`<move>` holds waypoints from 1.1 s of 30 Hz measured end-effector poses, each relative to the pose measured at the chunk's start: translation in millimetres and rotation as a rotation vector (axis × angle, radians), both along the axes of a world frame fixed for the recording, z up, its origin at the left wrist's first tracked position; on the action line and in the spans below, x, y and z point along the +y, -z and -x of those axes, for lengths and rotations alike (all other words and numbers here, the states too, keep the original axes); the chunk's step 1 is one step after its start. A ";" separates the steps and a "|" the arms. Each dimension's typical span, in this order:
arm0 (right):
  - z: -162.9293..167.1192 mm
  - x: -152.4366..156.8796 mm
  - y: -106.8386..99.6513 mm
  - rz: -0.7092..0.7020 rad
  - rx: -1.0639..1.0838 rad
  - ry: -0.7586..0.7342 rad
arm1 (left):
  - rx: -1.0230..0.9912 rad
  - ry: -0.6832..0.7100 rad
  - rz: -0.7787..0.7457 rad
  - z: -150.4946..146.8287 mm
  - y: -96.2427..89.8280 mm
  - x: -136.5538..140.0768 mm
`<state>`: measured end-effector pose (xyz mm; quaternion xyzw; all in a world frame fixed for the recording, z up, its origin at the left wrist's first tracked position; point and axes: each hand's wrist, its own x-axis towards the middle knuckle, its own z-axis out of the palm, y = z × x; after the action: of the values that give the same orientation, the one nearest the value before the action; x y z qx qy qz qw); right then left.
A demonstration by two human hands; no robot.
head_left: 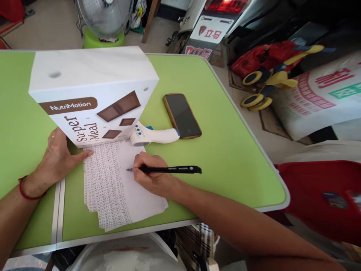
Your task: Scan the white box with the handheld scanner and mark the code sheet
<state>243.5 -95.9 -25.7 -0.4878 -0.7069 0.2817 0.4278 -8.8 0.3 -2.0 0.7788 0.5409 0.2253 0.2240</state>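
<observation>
A black pen point(175, 169) is pinched in my right hand point(152, 173), its tip at the edge of the written rows on a stack of paper sheets point(113, 188). Dense handwriting covers the left part of the top sheet; the right part is blank. My left hand point(58, 158) has its thumb stretched onto the sheets' upper left corner. Its other fingers lie partly hidden by the lower left side of a white NutriMotion box point(93, 71). A white infrared thermometer point(158, 135) lies beside the box, just above my right hand.
A smartphone point(183, 114) lies on the green folding table point(225, 158), which has a metal edge. Behind it stand a fan point(105, 17) and a scooter's rear point(211, 30). To the right are a yellow-wheeled toy point(262, 82), a printed sack point(321, 94) and a red chair point(318, 195).
</observation>
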 end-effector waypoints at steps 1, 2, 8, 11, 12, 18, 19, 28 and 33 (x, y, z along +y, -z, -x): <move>-1.2 0.7 -1.2 -0.066 -0.032 0.036 | 0.009 -0.014 0.009 0.7 0.6 0.1; -2.9 1.9 -3.1 -0.162 -0.071 0.067 | 0.020 -0.023 0.008 1.4 1.2 0.2; -17.5 8.9 -19.3 -0.577 -0.500 0.105 | -0.099 0.044 -0.093 5.7 2.2 -0.6; -18.2 6.0 -20.9 -0.551 -0.716 0.062 | -0.141 0.005 -0.105 8.2 3.3 -0.8; -16.9 4.6 -20.2 -0.548 -0.746 0.033 | -0.172 -0.004 -0.098 8.6 3.4 -0.4; -15.9 10.7 -16.0 -0.524 -0.535 -0.048 | -0.473 0.097 0.084 6.5 -2.6 6.1; -19.7 15.4 -15.1 -0.508 -0.506 0.005 | -0.494 0.105 0.092 6.3 -3.4 7.0; -52.2 46.1 18.0 -0.237 -0.766 0.237 | -0.671 0.065 0.098 5.4 0.3 5.0; -44.1 34.9 -4.6 -0.124 -0.261 0.410 | -0.777 0.004 0.099 0.4 -3.0 2.4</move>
<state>287.6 -61.0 -21.1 -0.6260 -0.6583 0.0798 0.4104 -9.2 2.7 1.0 0.6248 0.4244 0.4766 0.4499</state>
